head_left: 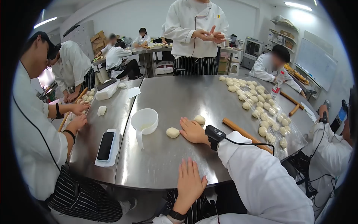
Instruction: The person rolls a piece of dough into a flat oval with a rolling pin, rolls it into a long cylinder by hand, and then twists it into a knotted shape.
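Note:
My right hand reaches over the steel table, palm down with its fingers stretched out. A dough ball lies just left of its fingertips, and another dough ball sits right behind the hand. What may be beneath the palm is hidden. Closer to me, my left hand is held at the table's near edge, its fingers straight and nothing in them. To the left of the dough stands a white plastic measuring jug with its handle toward me. A wooden rolling pin lies beyond my right forearm.
Many dough balls cover a plastic sheet at the right, near a bottle. A phone rests on paper at the left. One person stands across the table; others work on both sides. A cable trails from my right wrist device.

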The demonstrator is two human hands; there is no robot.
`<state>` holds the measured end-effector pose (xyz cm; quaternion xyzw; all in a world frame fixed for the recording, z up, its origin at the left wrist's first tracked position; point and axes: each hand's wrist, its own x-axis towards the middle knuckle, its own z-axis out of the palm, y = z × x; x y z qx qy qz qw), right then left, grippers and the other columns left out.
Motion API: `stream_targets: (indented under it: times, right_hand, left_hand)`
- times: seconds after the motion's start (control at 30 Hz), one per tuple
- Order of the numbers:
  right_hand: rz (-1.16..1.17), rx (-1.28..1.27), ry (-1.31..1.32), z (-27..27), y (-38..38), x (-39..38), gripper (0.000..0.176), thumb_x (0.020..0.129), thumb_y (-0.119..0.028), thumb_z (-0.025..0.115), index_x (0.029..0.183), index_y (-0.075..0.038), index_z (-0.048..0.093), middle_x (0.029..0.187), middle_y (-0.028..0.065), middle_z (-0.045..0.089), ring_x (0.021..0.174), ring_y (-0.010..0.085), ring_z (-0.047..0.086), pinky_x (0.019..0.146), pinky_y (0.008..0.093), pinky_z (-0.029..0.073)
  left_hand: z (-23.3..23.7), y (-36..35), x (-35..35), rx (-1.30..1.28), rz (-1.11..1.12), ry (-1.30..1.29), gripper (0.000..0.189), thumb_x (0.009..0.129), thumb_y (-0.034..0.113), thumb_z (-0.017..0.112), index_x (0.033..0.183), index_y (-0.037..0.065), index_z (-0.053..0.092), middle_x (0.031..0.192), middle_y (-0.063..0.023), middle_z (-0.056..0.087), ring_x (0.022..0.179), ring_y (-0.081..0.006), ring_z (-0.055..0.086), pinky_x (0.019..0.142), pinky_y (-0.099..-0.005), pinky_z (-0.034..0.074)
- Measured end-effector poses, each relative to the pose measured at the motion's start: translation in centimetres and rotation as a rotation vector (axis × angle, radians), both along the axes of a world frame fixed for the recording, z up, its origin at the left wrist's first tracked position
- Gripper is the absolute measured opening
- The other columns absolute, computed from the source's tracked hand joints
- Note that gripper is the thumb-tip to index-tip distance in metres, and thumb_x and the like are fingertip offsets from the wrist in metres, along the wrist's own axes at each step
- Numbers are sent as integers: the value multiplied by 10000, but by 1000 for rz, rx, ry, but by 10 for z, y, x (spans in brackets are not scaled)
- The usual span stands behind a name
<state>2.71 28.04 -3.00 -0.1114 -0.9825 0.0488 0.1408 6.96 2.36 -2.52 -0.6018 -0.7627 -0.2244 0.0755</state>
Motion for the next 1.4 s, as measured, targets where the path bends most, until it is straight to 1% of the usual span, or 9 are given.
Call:
stream_targets:
  times: [0.23, 0.43, 0.8, 1.03, 1.07, 1.13, 1.2, 1.23, 1.4]
  right_hand:
    - [115, 92, -116, 27, -91, 170, 579, 1017, -407, 427, 1491, -79, 376, 1571, 114, 335, 1455, 259, 308, 1160, 465, 270]
    - [-148, 8, -185, 31, -62, 259, 654, 1004, -495, 425, 1504, -81, 349, 1590, 139, 288, 1463, 314, 282, 1174, 484, 233]
    - [-210, 44, -43, 7, 29, 120, 744, 973, -521, 453, 1425, 66, 392, 1517, 253, 359, 1436, 359, 311, 1152, 486, 260]
    - [-128, -40, -194, 13, 14, 134, 838, 958, -558, 472, 1429, 118, 320, 1517, 334, 282, 1444, 444, 247, 1153, 517, 270]
    - [-65, 59, -209, 23, 9, 145, 734, 944, -508, 539, 1379, 76, 446, 1463, 304, 399, 1363, 414, 409, 1095, 457, 371]
    - [122, -217, -515, 78, 24, 137, 553, 912, -413, 625, 1256, 19, 596, 1324, 250, 566, 1166, 368, 596, 969, 406, 478]
    - [-193, -465, -330, 91, 37, 119, 417, 876, -336, 673, 1130, -5, 673, 1162, 203, 664, 984, 341, 671, 867, 404, 521]
    - [-216, -388, -101, 73, 50, 107, 453, 861, -319, 688, 1181, -2, 641, 1128, 200, 673, 984, 360, 664, 865, 419, 523]
    - [31, -177, 109, 22, 69, 36, 435, 816, -245, 734, 1206, -80, 630, 1214, 200, 616, 1081, 367, 573, 962, 418, 450]
  left_hand:
    - [0, -30, 19, -51, 81, 77, 916, 821, 624, 623, 1360, -100, 469, 1455, -328, 386, 1389, -541, 265, 1117, -673, 166]
    - [7, -17, 38, -53, -150, 82, 962, 768, 703, 624, 1368, -38, 504, 1449, -314, 394, 1376, -568, 251, 1072, -740, 150]
    - [2, 75, 50, -9, -300, 43, 1023, 821, 760, 509, 1394, -86, 453, 1497, -330, 337, 1408, -519, 263, 1119, -649, 196]
    - [18, 8, 35, -114, -163, 15, 918, 839, 658, 586, 1384, -71, 464, 1477, -283, 389, 1410, -489, 275, 1153, -580, 194]
    - [20, -6, 30, -143, -157, 9, 878, 846, 623, 608, 1387, -54, 470, 1482, -262, 394, 1413, -475, 279, 1155, -569, 200]
    - [14, -27, 18, -107, -190, 6, 852, 844, 616, 618, 1356, -55, 502, 1454, -256, 432, 1393, -470, 314, 1145, -558, 231]
    - [12, -35, 8, -83, -229, -5, 809, 852, 590, 625, 1344, -44, 518, 1448, -237, 449, 1386, -458, 333, 1140, -547, 251]
    - [11, -36, 6, -68, -243, -19, 780, 862, 568, 628, 1349, -31, 518, 1456, -221, 447, 1389, -449, 334, 1140, -542, 255]
    - [9, -40, 5, -79, -221, -84, 662, 892, 468, 639, 1376, 35, 517, 1489, -145, 436, 1402, -406, 335, 1137, -522, 268]
